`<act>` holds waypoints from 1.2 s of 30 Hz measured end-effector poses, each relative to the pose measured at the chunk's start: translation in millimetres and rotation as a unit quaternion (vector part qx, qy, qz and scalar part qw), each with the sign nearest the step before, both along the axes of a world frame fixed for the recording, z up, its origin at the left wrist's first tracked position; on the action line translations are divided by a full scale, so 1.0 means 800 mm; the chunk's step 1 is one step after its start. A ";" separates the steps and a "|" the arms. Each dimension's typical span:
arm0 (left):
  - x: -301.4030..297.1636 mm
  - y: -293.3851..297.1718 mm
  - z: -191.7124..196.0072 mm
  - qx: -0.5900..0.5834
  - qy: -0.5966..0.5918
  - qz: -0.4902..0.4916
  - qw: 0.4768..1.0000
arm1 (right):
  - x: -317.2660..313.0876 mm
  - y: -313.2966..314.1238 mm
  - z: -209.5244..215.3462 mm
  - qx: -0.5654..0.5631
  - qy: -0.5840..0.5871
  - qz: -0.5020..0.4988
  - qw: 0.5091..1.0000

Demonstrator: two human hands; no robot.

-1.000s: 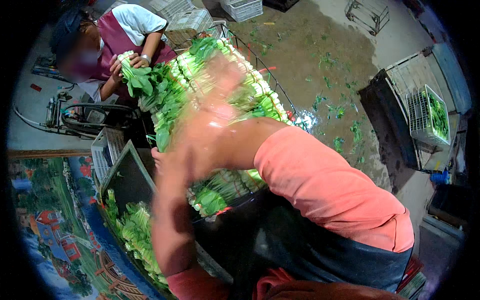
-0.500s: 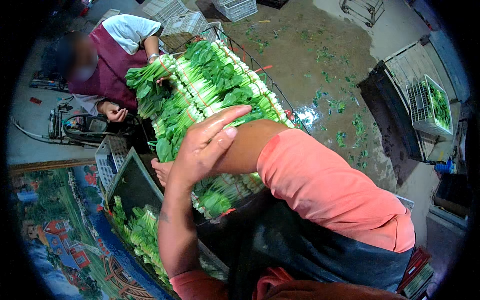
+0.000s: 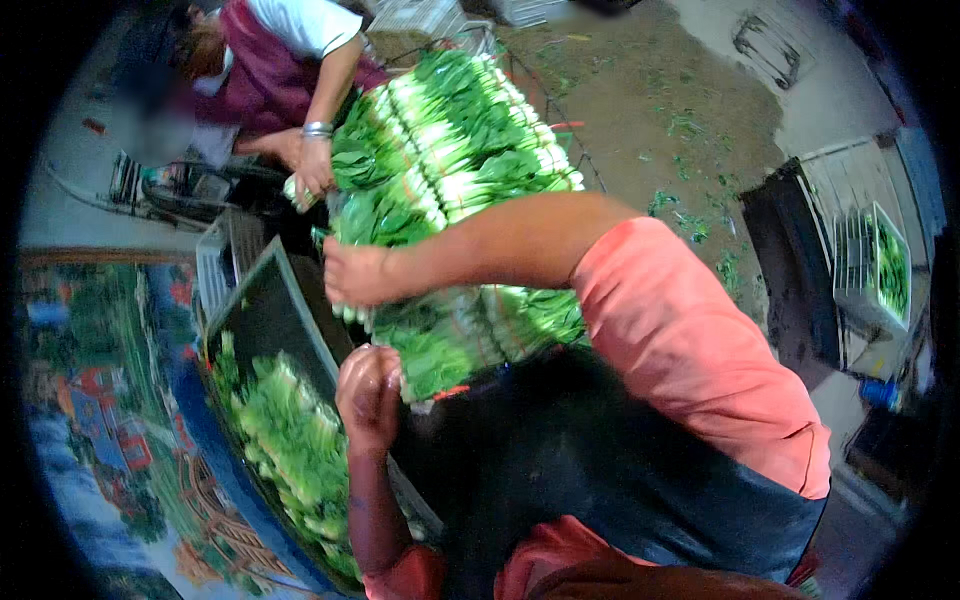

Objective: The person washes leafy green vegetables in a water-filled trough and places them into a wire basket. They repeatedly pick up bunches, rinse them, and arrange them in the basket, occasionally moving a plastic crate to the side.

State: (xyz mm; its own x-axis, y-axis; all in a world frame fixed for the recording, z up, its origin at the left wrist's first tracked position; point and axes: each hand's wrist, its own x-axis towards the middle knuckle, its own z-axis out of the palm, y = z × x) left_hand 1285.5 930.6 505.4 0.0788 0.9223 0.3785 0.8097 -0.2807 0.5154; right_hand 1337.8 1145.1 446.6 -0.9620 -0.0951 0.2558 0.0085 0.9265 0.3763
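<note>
Bunched leafy greens with pale stalks (image 3: 440, 150), tied with red bands, lie stacked in rows before me. My right hand (image 3: 365, 275) reaches across to the left edge of this stack, its fingers curled beside the leaves; a small greenish bit shows at its fingertips, too blurred to name. Lower down, my left hand (image 3: 370, 390) is closed like a fist, next to the stack's near left corner; what it holds, if anything, is hidden. Across from me, a co-worker's hand (image 3: 313, 165) is at the pale stalk ends of a bunch at the stack's far left.
On my left stands a dark-rimmed tub (image 3: 245, 275) with more greens (image 3: 290, 430) inside, beside a patterned sheet (image 3: 110, 400). White crates stand at the back; another crate (image 3: 870, 265) of greens is at the right. Leaf scraps litter the wet floor (image 3: 640, 120).
My left hand has dropped from in front of my right forearm and its fingers have closed. My right hand has moved up into view. The co-worker now leans in, reaching toward the stack's left side.
</note>
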 end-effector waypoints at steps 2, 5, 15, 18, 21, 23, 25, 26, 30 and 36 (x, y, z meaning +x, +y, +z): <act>-0.032 -0.060 -0.036 -0.017 -0.151 0.160 0.975 | 0.010 0.012 0.018 -0.084 -0.008 -0.014 0.996; -0.041 -0.087 -0.047 -0.095 -0.298 0.393 0.864 | 0.045 0.051 0.027 -0.196 0.053 -0.093 0.975; -0.103 -0.127 -0.127 -0.034 -0.527 0.381 0.759 | 0.111 0.006 0.060 -0.508 0.051 -0.123 0.851; -0.093 -0.123 -0.124 -0.038 -0.480 0.384 0.788 | 0.105 -0.044 0.088 -0.382 0.084 -0.076 0.917; -0.106 -0.136 -0.146 -0.018 -0.468 0.381 0.797 | 0.090 -0.102 0.110 -0.353 0.074 -0.071 0.930; -0.119 -0.141 -0.167 0.002 -0.444 0.389 0.807 | 0.066 -0.137 0.094 -0.358 0.038 -0.077 0.930; -0.135 -0.139 -0.190 -0.009 -0.356 0.389 0.850 | 0.033 -0.168 0.060 -0.347 -0.008 -0.103 0.932; -0.144 -0.132 -0.198 -0.013 -0.309 0.383 0.870 | 0.016 -0.178 0.031 -0.335 -0.031 -0.125 0.934; -0.171 -0.104 -0.186 0.013 -0.097 0.319 0.943 | -0.023 -0.221 -0.108 -0.390 -0.018 -0.140 0.910; -0.190 -0.080 -0.187 0.013 0.102 0.106 0.989 | -0.013 -0.212 -0.107 -0.423 -0.038 -0.057 0.904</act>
